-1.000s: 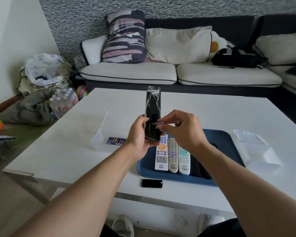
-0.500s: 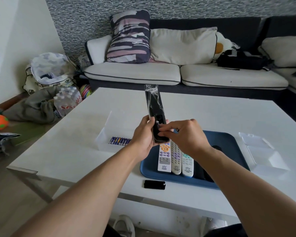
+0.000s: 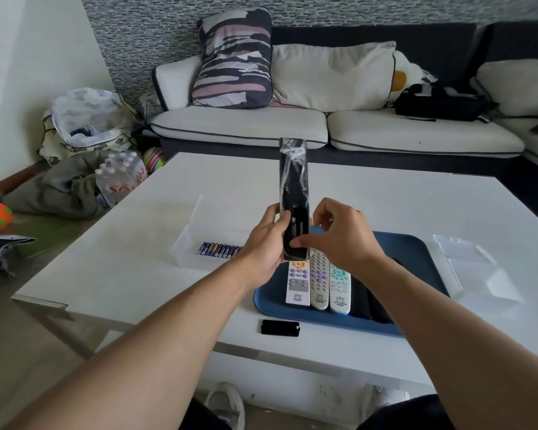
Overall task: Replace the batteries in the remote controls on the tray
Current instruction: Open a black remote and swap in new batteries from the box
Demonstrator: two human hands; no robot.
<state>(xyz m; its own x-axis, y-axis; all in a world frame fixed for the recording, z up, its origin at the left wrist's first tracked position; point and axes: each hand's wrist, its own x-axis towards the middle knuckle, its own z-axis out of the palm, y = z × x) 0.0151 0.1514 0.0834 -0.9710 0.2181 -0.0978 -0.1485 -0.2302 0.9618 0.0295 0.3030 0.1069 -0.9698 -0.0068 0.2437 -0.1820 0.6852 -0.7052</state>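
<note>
Left hand (image 3: 266, 243) clamps black remote (image 3: 293, 193) above tray (image 3: 416, 252); right hand (image 3: 339, 240) fingers pinched, pressing a battery into its open bay. Cover (image 3: 280, 328) lies at desk's near edge. Three remotes (image 3: 319, 280) on tray untouched.

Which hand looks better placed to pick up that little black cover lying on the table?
The right hand, probably. Its fingers only touch the black remote, while the left hand grips that remote and holds it upright. The cover lies in front of the blue tray.

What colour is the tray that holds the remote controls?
The tray is blue, seen best in the head view.
</note>
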